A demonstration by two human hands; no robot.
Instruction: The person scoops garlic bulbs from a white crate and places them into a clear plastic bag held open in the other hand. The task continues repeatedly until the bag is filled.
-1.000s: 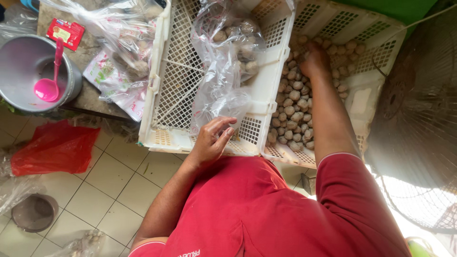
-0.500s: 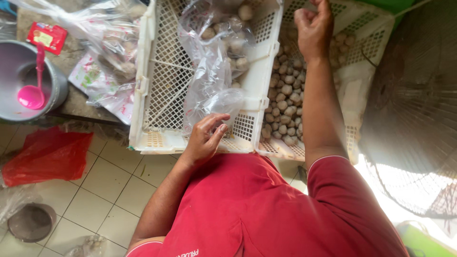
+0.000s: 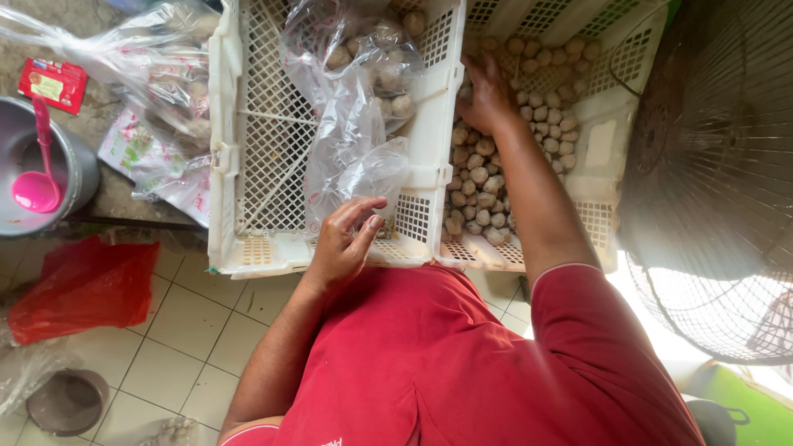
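My left hand (image 3: pixel 345 242) pinches the open edge of a clear plastic bag (image 3: pixel 355 124) that lies in a white slotted crate (image 3: pixel 248 165). The bag holds several round beige balls at its far end. My right hand (image 3: pixel 489 92) reaches into the neighbouring white crate (image 3: pixel 607 157), fingers curled down among a heap of the same small beige balls (image 3: pixel 479 177). Whether it has any in its grasp is hidden.
A metal pot (image 3: pixel 41 177) with a pink ladle (image 3: pixel 37 182) sits at left beside a red packet (image 3: pixel 54 83) and more filled clear bags (image 3: pixel 157 74). A red plastic bag (image 3: pixel 83 285) lies on the tiled floor. A wire fan cage (image 3: pixel 719 182) stands at right.
My right hand has dropped from the far rim of the crate down into the balls. My left hand keeps hold of the bag's edge. The view has shifted slightly.
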